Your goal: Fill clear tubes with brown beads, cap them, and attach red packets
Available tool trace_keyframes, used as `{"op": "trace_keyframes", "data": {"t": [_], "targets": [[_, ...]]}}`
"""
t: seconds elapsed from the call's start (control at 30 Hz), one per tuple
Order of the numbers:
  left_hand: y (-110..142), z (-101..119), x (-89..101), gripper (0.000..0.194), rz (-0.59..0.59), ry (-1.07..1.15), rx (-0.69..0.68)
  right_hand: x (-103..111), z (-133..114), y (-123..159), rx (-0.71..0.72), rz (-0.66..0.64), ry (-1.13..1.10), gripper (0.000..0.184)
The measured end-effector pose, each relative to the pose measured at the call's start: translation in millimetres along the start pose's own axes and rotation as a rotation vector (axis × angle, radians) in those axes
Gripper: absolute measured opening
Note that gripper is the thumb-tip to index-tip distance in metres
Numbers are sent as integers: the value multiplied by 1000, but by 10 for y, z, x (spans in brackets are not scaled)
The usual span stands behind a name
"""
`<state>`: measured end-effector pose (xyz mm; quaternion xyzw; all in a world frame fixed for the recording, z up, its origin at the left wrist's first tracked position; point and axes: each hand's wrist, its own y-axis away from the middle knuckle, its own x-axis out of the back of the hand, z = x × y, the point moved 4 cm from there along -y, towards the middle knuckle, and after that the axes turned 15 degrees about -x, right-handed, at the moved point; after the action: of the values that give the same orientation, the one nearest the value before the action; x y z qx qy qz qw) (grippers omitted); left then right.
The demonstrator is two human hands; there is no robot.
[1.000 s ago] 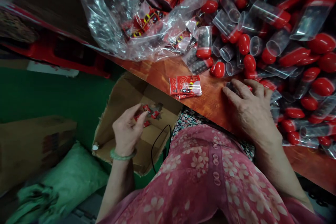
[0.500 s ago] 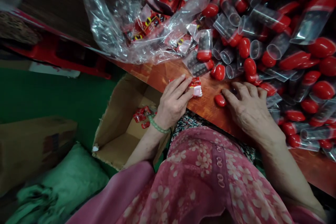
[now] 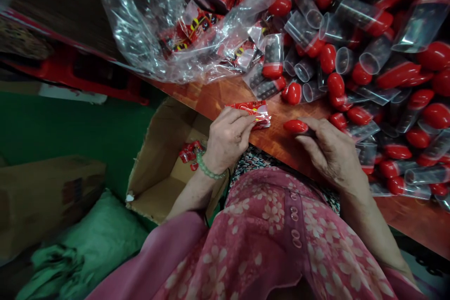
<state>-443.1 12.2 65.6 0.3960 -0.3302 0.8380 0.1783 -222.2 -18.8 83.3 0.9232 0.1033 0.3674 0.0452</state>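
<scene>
With fingers bent, my left hand (image 3: 230, 138) grips a small red printed packet (image 3: 260, 115) at the table's near edge; a green bead bracelet circles that wrist. My right hand (image 3: 332, 150) pinches a clear tube with a rounded red cap (image 3: 296, 126), its cap pointing left toward the packet. The fingers cover most of that tube. To the right lies a large heap of similar red-capped clear tubes (image 3: 378, 63), with dark beads visible in some. Beyond my left hand, a clear plastic bag (image 3: 140, 51) holds more red printed packets (image 3: 198, 23).
Below the table's edge on the left stands an open cardboard box (image 3: 151, 197) with several red packets (image 3: 190, 151) inside. A green sack (image 3: 94, 239) and another carton (image 3: 52, 201) are farther left. The reddish table (image 3: 214, 98) runs diagonally across.
My right hand has picked the red-capped tube up from the table and holds it pinched. My left hand has gone from resting over the packet to gripping it, and more of the packet shows.
</scene>
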Motion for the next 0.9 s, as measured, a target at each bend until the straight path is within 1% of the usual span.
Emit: {"op": "trace_keyframes", "data": {"t": [0.07,0.13,0.2,0.37,0.53,0.63,0.7,0.83,0.9], "targets": [[-23,-12,15,8,71,80,41,-19,10,9,-16,-11,-48,29],[-38,-19,26,14,134,171,86,-21,33,25,-28,-8,-99,30],[-46,-20,34,16,161,241,131,-1,52,40,-32,11,-147,31],[-47,-3,66,13,146,358,208,64,-2,32,5,40,-242,32],[-58,43,91,16,101,459,195,59,-109,-12,50,-5,-260,35],[-72,81,98,15,90,481,163,50,-130,-11,66,-49,-235,39],[-78,100,97,14,91,488,140,51,-134,0,73,-82,-180,39],[-71,122,74,12,60,520,101,62,-154,16,94,-151,-7,27],[-60,126,60,11,32,538,96,57,-162,16,89,-202,75,25]]}}
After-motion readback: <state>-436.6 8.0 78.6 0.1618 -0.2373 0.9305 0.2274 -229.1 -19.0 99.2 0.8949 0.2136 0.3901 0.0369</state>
